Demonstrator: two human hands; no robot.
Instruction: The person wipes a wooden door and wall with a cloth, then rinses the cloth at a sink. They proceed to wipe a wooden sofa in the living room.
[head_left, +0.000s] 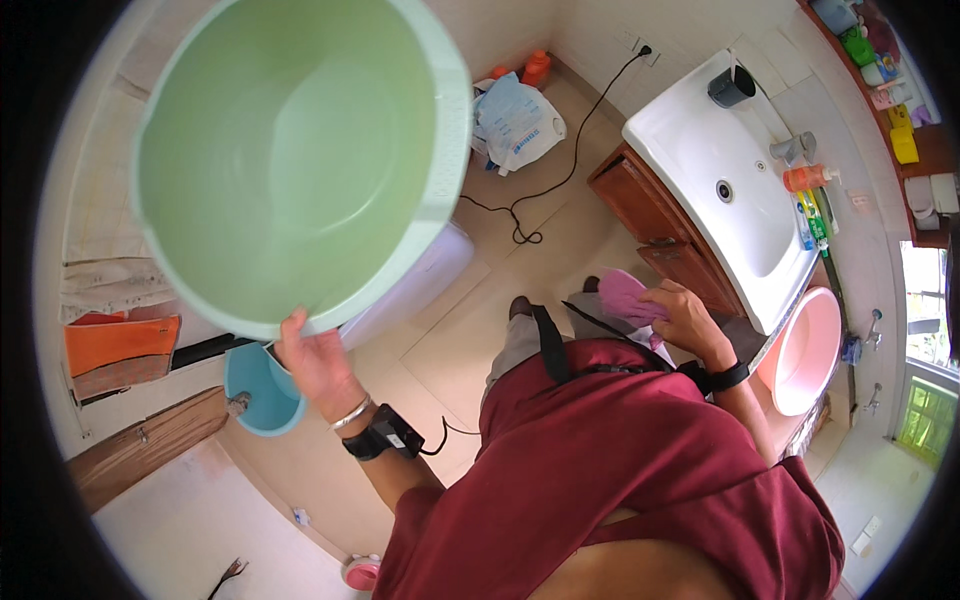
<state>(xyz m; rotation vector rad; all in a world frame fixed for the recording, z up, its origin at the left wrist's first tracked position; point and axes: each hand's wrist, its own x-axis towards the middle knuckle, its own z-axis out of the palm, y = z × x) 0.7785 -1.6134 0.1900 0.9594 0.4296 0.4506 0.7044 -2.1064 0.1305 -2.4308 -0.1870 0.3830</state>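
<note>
A large pale green plastic basin (300, 157) fills the upper left of the head view, its open side facing me. My left hand (322, 367) grips its lower rim, the thumb lapping over the edge and the fingers hidden behind. In my right hand (686, 319) is a bunched pink cloth (626, 298), held in front of my waist at the right. Below the basin, partly covered by it, shows a pale lavender plastic object (427, 274); its full shape is hidden.
To the right stands a white washbasin (697, 172) on a wooden cabinet (652, 214), with a dark cup (731, 86) and a soap bottle (806, 178). A pink tub (806, 352) is beyond it. A black cord (574, 161) crosses the floor. A blue bucket (266, 405) stands at left.
</note>
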